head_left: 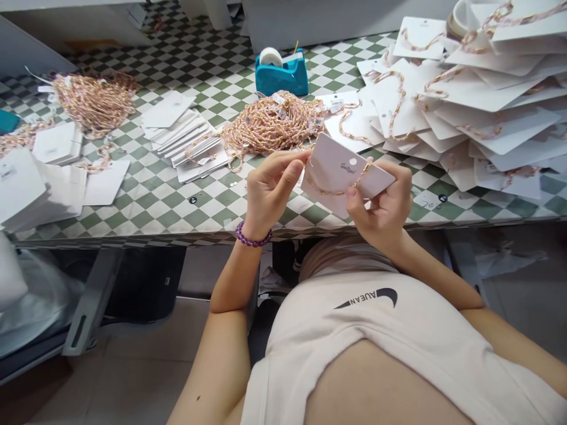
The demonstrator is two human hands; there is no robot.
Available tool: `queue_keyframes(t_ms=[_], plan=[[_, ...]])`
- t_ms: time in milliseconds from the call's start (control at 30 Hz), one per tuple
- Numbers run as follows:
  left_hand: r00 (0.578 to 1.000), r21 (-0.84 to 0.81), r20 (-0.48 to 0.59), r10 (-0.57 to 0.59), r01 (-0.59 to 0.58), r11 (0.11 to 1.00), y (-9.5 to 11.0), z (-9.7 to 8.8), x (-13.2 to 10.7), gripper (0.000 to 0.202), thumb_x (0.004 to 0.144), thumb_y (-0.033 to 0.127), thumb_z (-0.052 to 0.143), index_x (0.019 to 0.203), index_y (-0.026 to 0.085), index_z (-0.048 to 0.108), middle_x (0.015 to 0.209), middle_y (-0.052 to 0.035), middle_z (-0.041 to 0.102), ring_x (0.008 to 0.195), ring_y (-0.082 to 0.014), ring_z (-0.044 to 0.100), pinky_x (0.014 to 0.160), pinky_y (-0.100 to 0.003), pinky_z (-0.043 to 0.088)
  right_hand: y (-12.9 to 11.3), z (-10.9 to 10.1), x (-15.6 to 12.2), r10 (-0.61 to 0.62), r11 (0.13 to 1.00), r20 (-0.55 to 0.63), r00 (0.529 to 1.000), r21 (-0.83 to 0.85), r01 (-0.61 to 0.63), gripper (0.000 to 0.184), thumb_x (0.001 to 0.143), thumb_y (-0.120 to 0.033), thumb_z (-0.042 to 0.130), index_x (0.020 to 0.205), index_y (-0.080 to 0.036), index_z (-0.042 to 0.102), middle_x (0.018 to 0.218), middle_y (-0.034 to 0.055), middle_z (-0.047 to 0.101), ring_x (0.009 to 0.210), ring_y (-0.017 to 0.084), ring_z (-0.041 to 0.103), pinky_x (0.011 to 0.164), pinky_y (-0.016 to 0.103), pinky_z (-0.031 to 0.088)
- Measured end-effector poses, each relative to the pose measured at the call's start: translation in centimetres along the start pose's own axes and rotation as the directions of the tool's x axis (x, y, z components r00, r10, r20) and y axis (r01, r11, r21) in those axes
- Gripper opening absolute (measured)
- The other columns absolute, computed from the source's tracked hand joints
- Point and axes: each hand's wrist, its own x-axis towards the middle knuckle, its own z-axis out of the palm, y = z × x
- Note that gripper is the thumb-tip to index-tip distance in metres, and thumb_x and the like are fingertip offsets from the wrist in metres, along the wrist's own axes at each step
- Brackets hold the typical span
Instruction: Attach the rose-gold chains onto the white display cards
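Note:
In my right hand [384, 205] is a white display card [335, 160] with a small round hole and printed lettering, thumb in front and fingers behind. A pink and gold beaded necklace [330, 192] curves across the card's face, and my right thumb presses near it. My left hand [272, 186] pinches with thumb and forefinger at the card's left edge, where one end of the necklace lies. The fingertips partly hide that end. Just beyond the card lies a heap of similar bead strands [274, 125] with small tags.
A teal tape dispenser [282, 74] stands behind the heap. Stacked carded necklaces [469, 112] fill the right side. Left of the heap are blank cards [170, 127], another bead bundle [95, 100] and more white cards [26, 183]. A checkered cloth [208, 203] covers the table.

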Motion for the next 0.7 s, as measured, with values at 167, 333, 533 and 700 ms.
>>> queue_keyframes(t_ms=[167,333,533,700], plan=[[0.999,0.09,0.026,0.043,-0.045,0.995,0.32,0.03,-0.04,0.022,0.097,0.044,0.061,0.109,0.034,0.076,0.107,-0.002,0.075,0.099,-0.0185,0.07,0.069,-0.031,0.059,-0.01,-0.15,0.04,0.019,0.997,-0.001,1.0,0.07,-0.019,0.029,0.091,-0.041,0.061,0.115,-0.028,0.05,0.1,0.0035,0.059,0.073,0.013,0.058,0.061,0.026,0.051],[0.996,0.11,0.036,0.076,-0.079,0.991,0.31,0.05,0.01,0.02,0.096,0.042,0.062,0.105,0.031,0.077,0.103,-0.003,0.074,0.097,-0.0184,0.069,0.074,-0.033,0.059,-0.24,-0.19,0.37,-0.014,0.999,-0.011,1.0,-0.047,0.013,0.025,0.092,-0.039,0.058,0.112,-0.028,0.05,0.095,0.0016,0.06,0.067,0.013,0.057,0.059,0.026,0.05],[0.987,-0.091,0.129,-0.097,0.109,0.99,0.15,-0.65,0.27,0.029,0.091,0.052,0.067,0.082,0.026,0.075,0.088,-0.0025,0.072,0.085,-0.0159,0.067,0.077,-0.033,0.058,-0.32,-0.26,0.4,-0.132,0.991,-0.015,0.991,0.026,0.132,0.025,0.092,-0.031,0.06,0.114,-0.028,0.051,0.096,0.0013,0.06,0.071,0.013,0.056,0.06,0.026,0.049],[0.956,-0.161,0.249,-0.156,0.2,0.966,0.69,-0.67,0.46,0.031,0.082,0.054,0.077,0.076,0.024,0.07,0.078,-0.0008,0.068,0.072,-0.014,0.063,0.061,-0.027,0.053,-0.51,-0.46,0.35,-0.028,0.998,-0.004,1.0,0.054,0.028,0.021,0.092,-0.037,0.061,0.109,-0.027,0.053,0.096,0.0018,0.058,0.075,0.013,0.057,0.059,0.024,0.05]])
